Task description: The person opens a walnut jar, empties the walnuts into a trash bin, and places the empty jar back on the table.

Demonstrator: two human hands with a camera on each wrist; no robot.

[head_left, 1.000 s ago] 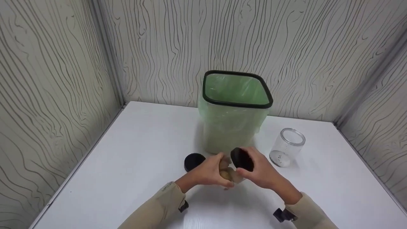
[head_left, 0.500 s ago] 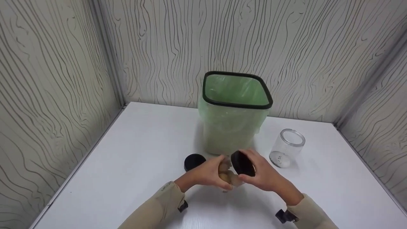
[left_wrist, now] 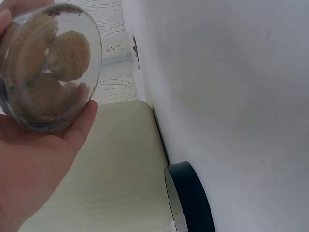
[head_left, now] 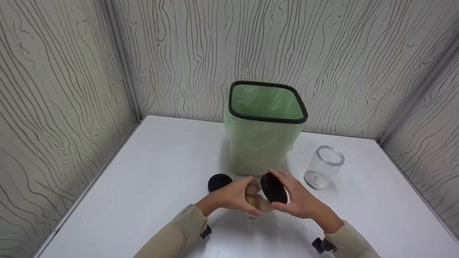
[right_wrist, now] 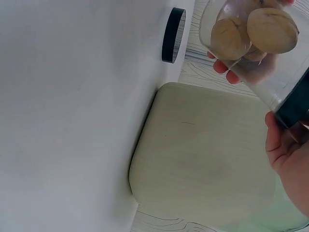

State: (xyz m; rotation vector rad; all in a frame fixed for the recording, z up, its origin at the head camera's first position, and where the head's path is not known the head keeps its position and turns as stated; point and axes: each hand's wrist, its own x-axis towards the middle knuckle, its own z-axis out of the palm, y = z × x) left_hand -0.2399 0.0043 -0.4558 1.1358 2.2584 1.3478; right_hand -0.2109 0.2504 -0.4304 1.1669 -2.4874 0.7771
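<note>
Black lid point(head_left: 274, 189) sits in the curled fingers of the right hand point(head_left: 301, 197), and the left hand point(head_left: 235, 195) grips a clear jar point(right_wrist: 270, 73) of brown nuts point(right_wrist: 273, 30); lid and jar meet, tipped sideways above the table point(head_left: 161, 179), in front of the bin point(head_left: 263, 145). Whether the lid is tightening or loosening cannot be told. Either way, the step seems to want the left hand firm round the jar, the lid turned square to the rim, and the mouth tilted upward so no nuts spill.

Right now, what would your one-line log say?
left hand: holds jar of nuts | right hand: grips lid at jar mouth | second lid: on table | bin: behind hands
</note>
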